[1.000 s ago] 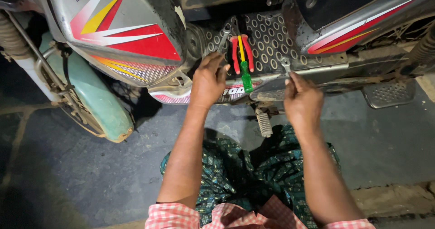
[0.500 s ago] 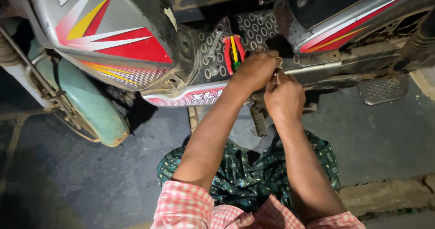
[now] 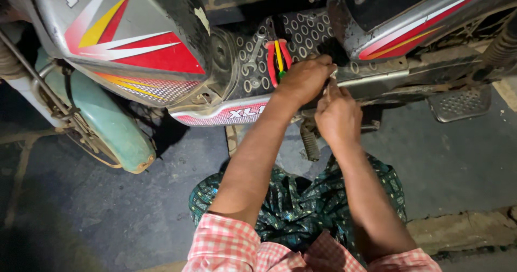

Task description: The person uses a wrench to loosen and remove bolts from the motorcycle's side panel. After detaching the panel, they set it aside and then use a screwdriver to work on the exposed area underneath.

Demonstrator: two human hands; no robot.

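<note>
Both hands have closed in on one spot since a second ago, when they worked apart on either side of the tools; the left hand (image 3: 306, 78) has crossed over to the right and now sits just above the right hand (image 3: 336, 116), the two touching at the fingertips.

Underfoot is dark, rough pavement (image 3: 107, 218), dimly lit, with a raised stone kerb (image 3: 463, 231) along the lower right. At far left a pale green mudguard (image 3: 113, 132) curves down beside a spring and thin rods, its upper end lost in shadow. Next comes the moped's grey body panel (image 3: 124, 35) with red, yellow and white stripes, cut off by the top edge. Beyond it lies the perforated metal footboard (image 3: 307, 30), where a small spanner (image 3: 254, 51) and red-handled pliers (image 3: 279, 59) rest; the left hand covers the lower ends of the plier handles. A second striped panel (image 3: 409, 13) follows, then a ribbed footrest (image 3: 460, 104) at right.

The left hand's fingers are curled down over the frame edge, and the right hand's fingers are pinched narrowly around a small pale piece (image 3: 331, 77), mostly hidden between the two hands; what it is cannot be made out, nor whether the left hand grips it too. A green patterned cloth (image 3: 291, 207) covers the person's lap, with pink checked sleeves (image 3: 226, 245) at the bottom edge.
</note>
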